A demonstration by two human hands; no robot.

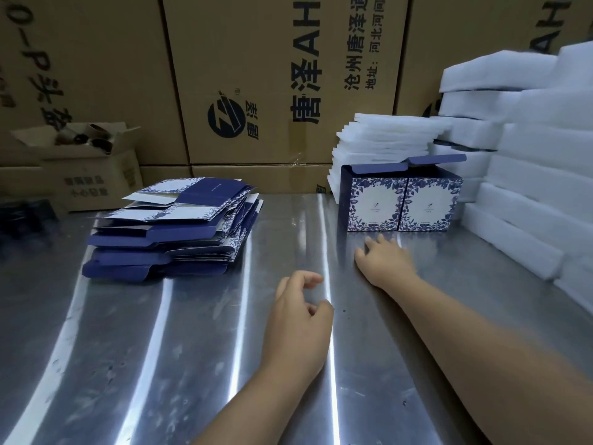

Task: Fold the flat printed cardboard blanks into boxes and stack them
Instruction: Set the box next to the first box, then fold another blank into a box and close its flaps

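A pile of flat blue-and-white printed blanks (173,226) lies on the metal table (160,348) at the left. Two folded boxes (401,200) with blue leaf print stand side by side at the right, their top flaps up. My right hand (383,260) lies flat on the table just in front of the boxes, fingers spread, holding nothing. My left hand (298,319) hovers over the table's middle with fingers loosely curled and empty, to the right of the blank pile.
Stacks of white foam sheets (519,162) fill the right side and stand behind the boxes. Big brown cartons (272,75) form a wall at the back. A small opened carton (93,168) sits at the back left.
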